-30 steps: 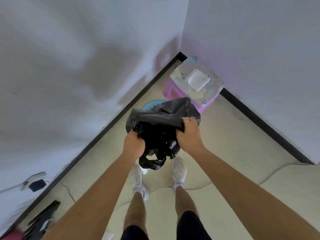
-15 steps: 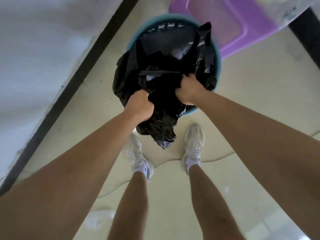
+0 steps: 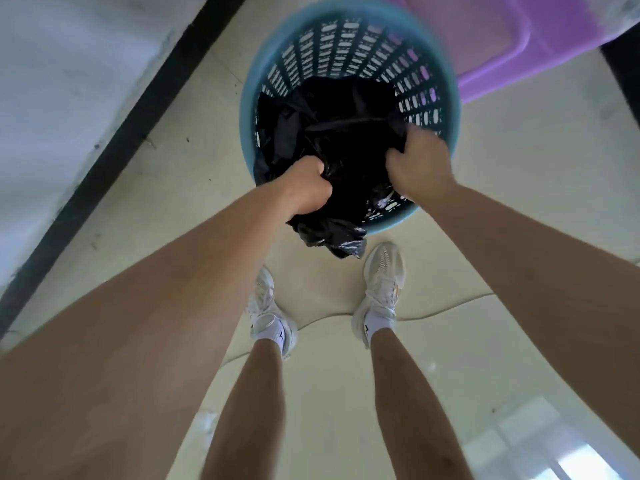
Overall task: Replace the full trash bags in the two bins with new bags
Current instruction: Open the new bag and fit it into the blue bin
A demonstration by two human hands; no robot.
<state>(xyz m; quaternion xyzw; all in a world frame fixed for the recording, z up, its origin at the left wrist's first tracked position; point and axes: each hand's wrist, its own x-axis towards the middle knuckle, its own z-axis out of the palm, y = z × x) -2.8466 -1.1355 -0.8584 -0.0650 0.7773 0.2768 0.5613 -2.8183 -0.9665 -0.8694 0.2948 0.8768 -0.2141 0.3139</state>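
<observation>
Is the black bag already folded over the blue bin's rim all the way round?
No: the black bag sits bunched inside the blue bin, its far rim bare.

Soft, even daylight fills the scene, bright enough to read every surface, with no hard shadows on the pale floor (image 3: 519, 209). Below and to the right of the right hand (image 3: 417, 161), glossy white patches of glare lie on the floor near the frame's corner. That hand is smeared by motion blur, its fingers indistinct; the left hand (image 3: 306, 188) is sharper. The black bag (image 3: 332, 140) between them is so dark that its folds barely register, apart from small glints on the crinkled edge hanging below the left hand. Above both hands, the blue basket (image 3: 349, 36) rim is blurred. Wide-angle distortion swells the forearms toward the lower corners.
</observation>
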